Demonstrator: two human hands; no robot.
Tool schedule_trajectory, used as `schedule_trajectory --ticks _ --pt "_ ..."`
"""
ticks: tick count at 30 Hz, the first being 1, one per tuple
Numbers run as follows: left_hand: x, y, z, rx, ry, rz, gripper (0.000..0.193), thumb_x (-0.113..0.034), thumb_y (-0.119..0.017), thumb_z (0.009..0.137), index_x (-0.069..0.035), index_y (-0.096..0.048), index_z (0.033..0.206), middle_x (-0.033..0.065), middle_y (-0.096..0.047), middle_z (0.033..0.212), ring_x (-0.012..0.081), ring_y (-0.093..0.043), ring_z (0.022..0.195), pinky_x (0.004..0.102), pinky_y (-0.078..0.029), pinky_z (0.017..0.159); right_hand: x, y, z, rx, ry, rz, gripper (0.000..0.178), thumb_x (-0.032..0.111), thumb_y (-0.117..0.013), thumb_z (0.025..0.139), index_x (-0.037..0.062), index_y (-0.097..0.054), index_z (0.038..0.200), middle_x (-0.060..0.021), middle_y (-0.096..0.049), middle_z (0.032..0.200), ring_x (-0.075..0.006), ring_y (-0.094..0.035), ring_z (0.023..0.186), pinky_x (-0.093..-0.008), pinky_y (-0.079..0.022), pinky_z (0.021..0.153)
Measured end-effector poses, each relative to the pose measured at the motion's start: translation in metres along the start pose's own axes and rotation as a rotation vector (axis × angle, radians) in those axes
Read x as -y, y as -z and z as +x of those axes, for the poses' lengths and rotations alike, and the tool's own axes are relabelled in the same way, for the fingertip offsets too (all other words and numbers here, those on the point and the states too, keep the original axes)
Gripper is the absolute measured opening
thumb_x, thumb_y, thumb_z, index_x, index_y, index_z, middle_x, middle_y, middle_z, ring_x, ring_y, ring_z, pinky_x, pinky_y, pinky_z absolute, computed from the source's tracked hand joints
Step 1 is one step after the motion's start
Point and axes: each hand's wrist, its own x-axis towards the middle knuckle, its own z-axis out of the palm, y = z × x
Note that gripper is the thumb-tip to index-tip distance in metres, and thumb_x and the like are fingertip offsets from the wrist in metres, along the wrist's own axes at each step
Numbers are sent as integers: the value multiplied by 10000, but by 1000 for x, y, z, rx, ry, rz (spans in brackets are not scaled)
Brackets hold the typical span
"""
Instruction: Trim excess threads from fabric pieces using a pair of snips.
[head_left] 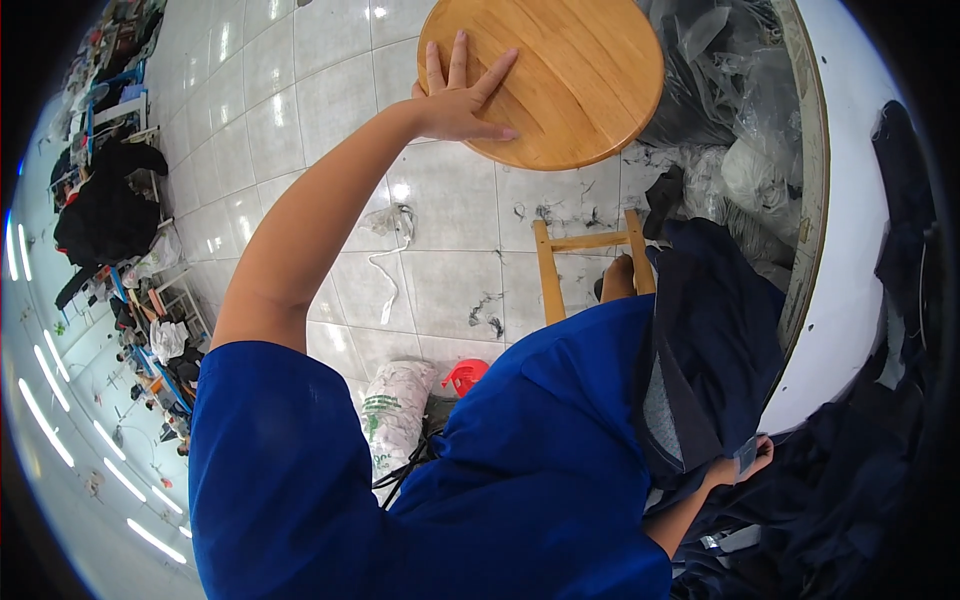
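My left hand (462, 108) lies with fingers spread on the round wooden stool seat (570, 80), ahead of me. Below the seat shows a light wooden frame (587, 243) with two legs and a crossbar; whether it belongs to the same stool I cannot tell. Dark navy cloth (715, 340) with a grey underside hangs at my right side, along the edge of a white table (850, 220). Low on the right, my right hand (745, 464) is closed at the lower end of this cloth, its fingers curled and partly hidden. A small greyish piece shows by that hand.
More dark cloth (830, 500) is heaped at the lower right. Clear plastic bags (750, 130) sit under the table edge. A stuffed white sack (397, 405) and a red plastic item (465, 376) stand on the tiled floor (300, 90). Cluttered worktables (150, 290) line the left.
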Motion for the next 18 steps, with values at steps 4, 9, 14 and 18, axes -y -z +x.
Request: schedule_trajectory --ticks 4,9,14,18 --pt "1 -1 -1 2 10 -1 1017 -741 -605 648 -482 0 1423 228 259 1462 496 303 1283 660 -112 999 1 -2 -1 -10 -13 -2 126 69 -563 910 -37 -564 980 -94 -567 839 -151 -527 758 -249 -442 719" --pt "-2 4 0 9 15 -17 1022 -735 -615 642 -487 -1 1421 220 254 1467 498 294 1288 662 -117 997 -5 -1 -1 -15 -38 -18 130 72 -568 908 -35 -564 983 -94 -570 843 -158 -528 767 -251 -442 728" --pt "-1 7 0 23 24 -32 1034 -695 -639 642 -477 1 1424 203 245 1476 504 251 1307 671 -117 994 -4 1 -6 49 -141 60 170 -23 -445 919 -73 -512 1067 -132 -552 951 -192 -542 864 -281 -439 819" --pt "0 6 -3 28 26 -39 1042 -669 -656 645 -469 3 1427 201 251 1475 502 239 1314 671 -112 997 6 -3 -7 -21 -49 -1 142 84 -544 920 -45 -558 978 -116 -568 829 -173 -528 737 -269 -456 713"
